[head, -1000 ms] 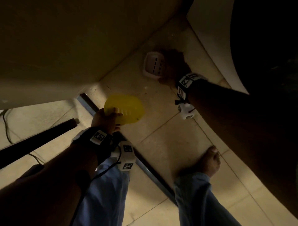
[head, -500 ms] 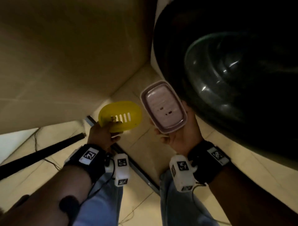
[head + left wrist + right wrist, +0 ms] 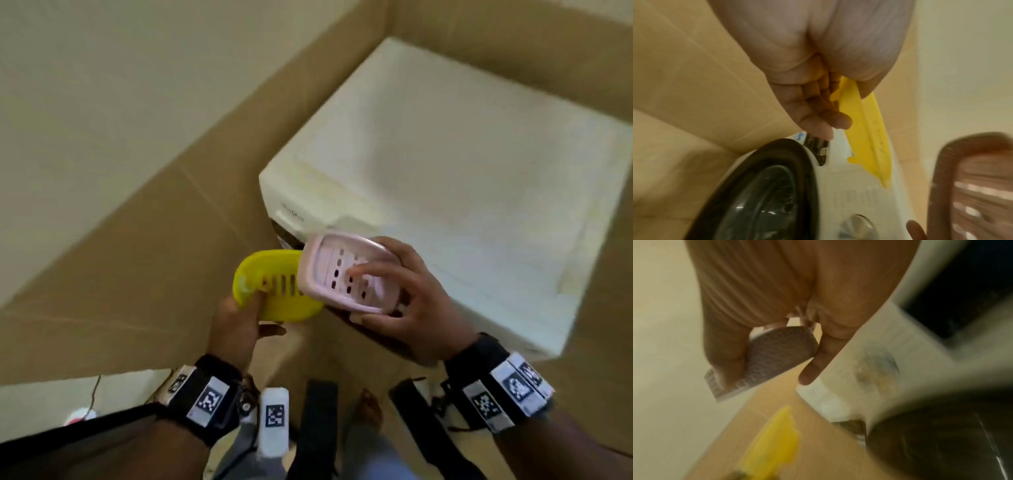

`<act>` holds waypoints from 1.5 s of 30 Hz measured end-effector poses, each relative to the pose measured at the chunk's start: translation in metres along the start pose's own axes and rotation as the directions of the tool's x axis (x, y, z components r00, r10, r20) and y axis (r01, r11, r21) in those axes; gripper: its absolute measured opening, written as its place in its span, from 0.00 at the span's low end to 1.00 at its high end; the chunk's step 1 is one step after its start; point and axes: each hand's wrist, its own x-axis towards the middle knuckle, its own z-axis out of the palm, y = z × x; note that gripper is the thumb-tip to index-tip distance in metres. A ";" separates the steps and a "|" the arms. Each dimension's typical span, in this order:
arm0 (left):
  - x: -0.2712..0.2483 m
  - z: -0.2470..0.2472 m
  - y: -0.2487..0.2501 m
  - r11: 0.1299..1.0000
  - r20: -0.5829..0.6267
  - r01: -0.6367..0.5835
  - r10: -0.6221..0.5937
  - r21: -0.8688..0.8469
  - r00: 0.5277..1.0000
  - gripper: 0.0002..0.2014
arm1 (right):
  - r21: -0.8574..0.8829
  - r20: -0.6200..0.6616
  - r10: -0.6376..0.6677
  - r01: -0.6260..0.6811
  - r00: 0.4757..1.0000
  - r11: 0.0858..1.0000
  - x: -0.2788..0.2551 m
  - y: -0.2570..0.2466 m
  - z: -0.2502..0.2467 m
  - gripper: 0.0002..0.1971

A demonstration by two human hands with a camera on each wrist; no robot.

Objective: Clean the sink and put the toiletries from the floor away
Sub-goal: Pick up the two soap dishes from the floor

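My left hand grips a yellow slotted soap dish by its near rim, thumb on top. In the left wrist view the yellow soap dish shows edge-on, with curled fingers beneath it. My right hand holds a pale pink soap dish with drain holes, thumb across its tray and fingers under it. The pink dish overlaps the yellow one's right end. In the right wrist view the pink soap dish sits between thumb and fingers, and the yellow soap dish is a blur below.
A white front-loading washing machine stands just beyond my hands in a tan-tiled corner; its dark round door fills the lower left wrist view. My bare foot and a black pole show below. A cable runs along the floor at left.
I have risen from the floor with both dishes. The pink dish turned tray-up and moved against the yellow one. The view swung from the washer's door to its top.
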 end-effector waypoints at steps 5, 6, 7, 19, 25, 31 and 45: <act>-0.047 0.065 0.070 0.993 0.196 -0.118 0.118 -0.011 0.974 0.14 | -0.170 -0.148 -0.092 0.066 0.985 0.983 -0.036 -0.031 -0.067 0.21; -0.053 0.078 0.075 0.993 0.240 -0.116 0.116 -0.011 0.964 0.16 | -0.176 -0.174 -0.089 0.058 0.981 0.983 -0.044 -0.035 -0.076 0.20; -0.059 0.092 0.083 0.993 0.286 -0.115 0.112 -0.004 0.952 0.18 | -0.190 -0.200 -0.086 0.047 0.976 0.981 -0.052 -0.040 -0.087 0.21; -0.085 0.215 0.120 0.987 0.739 -0.134 0.023 0.092 0.674 0.23 | 0.041 -0.462 0.109 -0.102 0.880 0.994 -0.134 -0.065 -0.155 0.26; -0.096 0.272 0.116 0.992 0.877 -0.116 0.009 0.053 0.480 0.18 | 0.519 -0.779 0.509 -0.077 0.367 0.851 -0.170 -0.069 -0.168 0.22; -0.124 0.338 0.072 0.993 0.933 -0.059 -0.073 0.100 0.352 0.16 | 0.700 -0.709 0.702 0.182 0.065 0.690 -0.256 -0.064 -0.165 0.12; -0.318 0.527 0.070 0.969 0.973 -0.179 0.192 -0.168 0.129 0.40 | 0.470 -0.698 0.579 0.341 -0.421 0.814 -0.506 -0.063 -0.287 0.44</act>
